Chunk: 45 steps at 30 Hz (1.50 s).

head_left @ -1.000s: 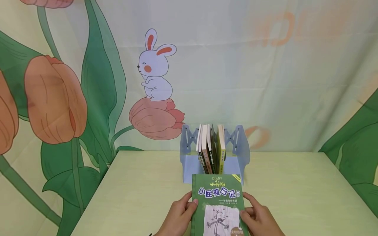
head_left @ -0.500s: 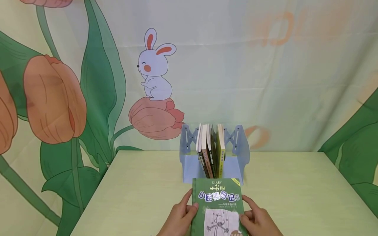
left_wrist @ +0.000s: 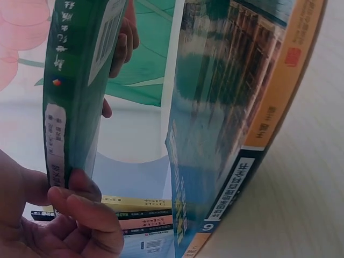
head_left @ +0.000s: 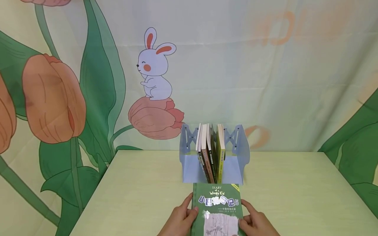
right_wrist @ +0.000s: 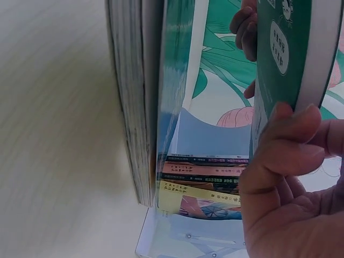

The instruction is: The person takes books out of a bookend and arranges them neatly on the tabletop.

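Observation:
Both hands hold a green "Diary of a Wimpy Kid" book (head_left: pixel 217 206), cover facing up, at the bottom centre of the head view. My left hand (head_left: pixel 180 218) grips its left edge with the thumb on the cover. On the opposite edge, my right hand (head_left: pixel 257 223) pinches it the same way. In the left wrist view, the book's green spine (left_wrist: pixel 56 86) shows beside the left fingers. Below the held book, a larger book with a blue picture cover (left_wrist: pixel 207 118) and an orange spine lies on the table, seen in both wrist views and hidden in the head view.
Beyond the hands stands a blue expandable bookstand (head_left: pixel 190 167) with several thin books (head_left: pixel 205 144) upright and leaning in its middle. Its side plates have room on both sides of the books. The pale wooden table (head_left: pixel 141 183) ends at a printed cloth backdrop (head_left: pixel 212 72).
The green book and both hands have come down toward the person, away from the bookstand. More of the standing books' spines shows now, and glare has shifted onto the cover.

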Available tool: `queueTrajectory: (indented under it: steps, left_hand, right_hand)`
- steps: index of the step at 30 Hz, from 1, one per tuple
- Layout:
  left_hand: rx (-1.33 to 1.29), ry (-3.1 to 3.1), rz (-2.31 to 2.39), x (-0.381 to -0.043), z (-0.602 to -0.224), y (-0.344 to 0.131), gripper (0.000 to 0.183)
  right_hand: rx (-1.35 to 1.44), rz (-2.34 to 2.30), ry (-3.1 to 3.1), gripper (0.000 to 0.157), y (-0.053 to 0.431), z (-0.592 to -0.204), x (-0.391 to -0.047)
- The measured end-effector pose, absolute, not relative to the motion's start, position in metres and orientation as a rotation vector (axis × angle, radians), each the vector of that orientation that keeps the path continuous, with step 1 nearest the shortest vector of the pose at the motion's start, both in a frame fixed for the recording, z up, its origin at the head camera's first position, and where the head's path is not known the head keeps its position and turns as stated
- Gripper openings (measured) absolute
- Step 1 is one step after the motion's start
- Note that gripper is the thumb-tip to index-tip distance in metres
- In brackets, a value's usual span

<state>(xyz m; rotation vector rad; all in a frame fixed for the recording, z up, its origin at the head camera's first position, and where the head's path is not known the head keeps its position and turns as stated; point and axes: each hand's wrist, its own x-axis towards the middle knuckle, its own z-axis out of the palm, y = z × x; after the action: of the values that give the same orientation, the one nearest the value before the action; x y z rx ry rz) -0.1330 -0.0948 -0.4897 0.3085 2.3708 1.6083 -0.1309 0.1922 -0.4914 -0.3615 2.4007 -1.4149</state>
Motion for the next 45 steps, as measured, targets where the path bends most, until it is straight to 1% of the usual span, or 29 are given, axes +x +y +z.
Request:
queueTrajectory:
  steps: [9,17,27,34,45]
  left_hand:
    - [0.285,2.370,1.547,-0.134,-0.495,-0.095,0.066]
    - [0.337,2.400,1.501,-0.135,-0.499,-0.095,0.063]
    - [0.324,2.444,1.421,-0.137,-0.505,-0.093,0.065]
    - [0.320,2.423,1.453,-0.137,-0.509,-0.093,0.065]
    - [0.244,2.401,1.387,-0.142,-0.517,-0.093,0.065]
  right_hand:
    - [-0.431,-1.386,2.422,0.069,0.192,-0.499,-0.131]
    - [-0.446,-1.373,2.400,0.070,0.194,-0.506,-0.133]
    - [-0.445,-1.362,2.353,0.068,0.197,-0.513,-0.136]
    - [-0.525,-1.352,2.372,0.069,0.197,-0.517,-0.136]
    - [-0.575,-1.327,2.329,0.069,0.198,-0.524,-0.140]
